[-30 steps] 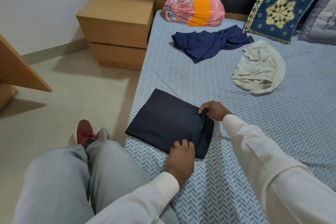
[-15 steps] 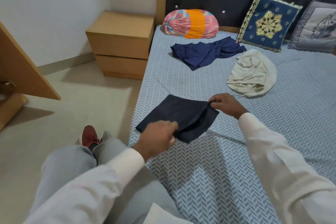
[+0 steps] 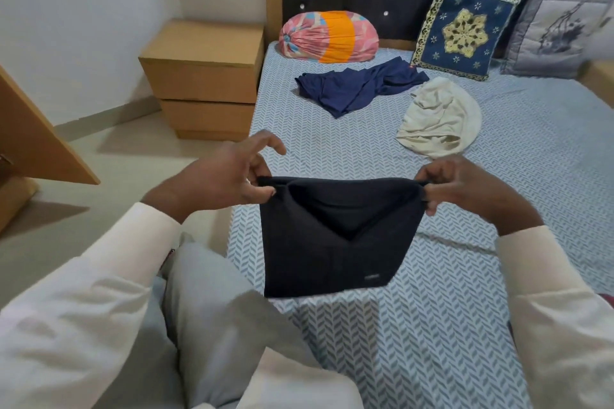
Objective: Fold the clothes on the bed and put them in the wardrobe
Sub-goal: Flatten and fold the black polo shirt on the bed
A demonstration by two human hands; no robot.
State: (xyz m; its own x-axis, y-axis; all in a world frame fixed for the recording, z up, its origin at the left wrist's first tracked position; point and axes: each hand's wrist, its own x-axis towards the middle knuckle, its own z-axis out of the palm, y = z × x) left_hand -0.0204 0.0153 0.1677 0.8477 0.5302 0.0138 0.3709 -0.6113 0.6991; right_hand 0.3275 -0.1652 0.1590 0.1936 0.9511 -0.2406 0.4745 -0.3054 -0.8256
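Evidently mid-fold, the left hand (image 3: 229,176) and right hand (image 3: 465,189) each pinched 1 top corner of the dark garment (image 3: 332,242), hanging just above the bed (image 3: 432,325) and likely needing laying flat for another fold.

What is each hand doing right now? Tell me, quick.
Left hand: pinches one top corner of the dark cloth, held up over the bed.
Right hand: pinches the other top corner.
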